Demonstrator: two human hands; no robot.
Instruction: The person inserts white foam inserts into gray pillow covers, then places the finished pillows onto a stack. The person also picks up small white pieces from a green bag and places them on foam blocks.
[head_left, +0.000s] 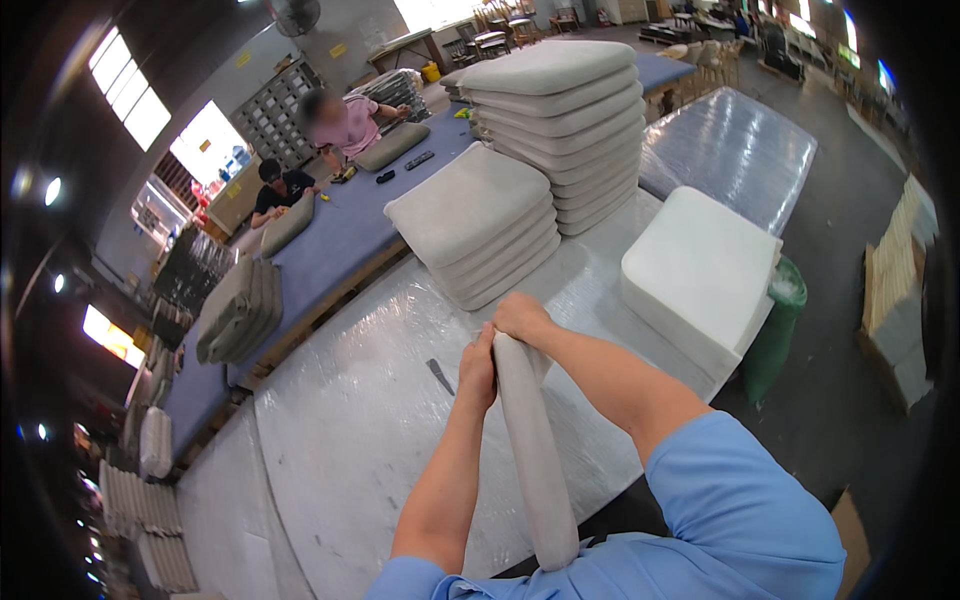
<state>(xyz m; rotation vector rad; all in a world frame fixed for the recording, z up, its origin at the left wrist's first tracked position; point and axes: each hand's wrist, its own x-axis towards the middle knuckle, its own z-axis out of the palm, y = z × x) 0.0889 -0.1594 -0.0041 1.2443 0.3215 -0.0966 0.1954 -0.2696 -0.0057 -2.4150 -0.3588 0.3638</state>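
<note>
both hands are closed around the far end of a long grey fabric seat cushion (533, 450), held on edge so it runs from the person's chest out over the plastic-wrapped counter (350, 420). the left hand (478, 372) wraps the end from the left side, fingers curled tight; the right hand (522, 318) clamps over the top just beyond it, the two touching. the near end of the cushion rests against the light blue shirt (740, 520).

to do this well, the grip looks best kept at the very corner, pulling the cover taut along the length while the body braces the near end, so the filling seats evenly without bunching.

on the counter just left of the hands lies a small dark tool (440, 376). further out sit a short stack of grey cushions (480, 225), a taller stack of the same (565, 120), and a white foam block (700, 270) at the right. two other people work at a blue-topped table (350, 230) well apart.
</note>
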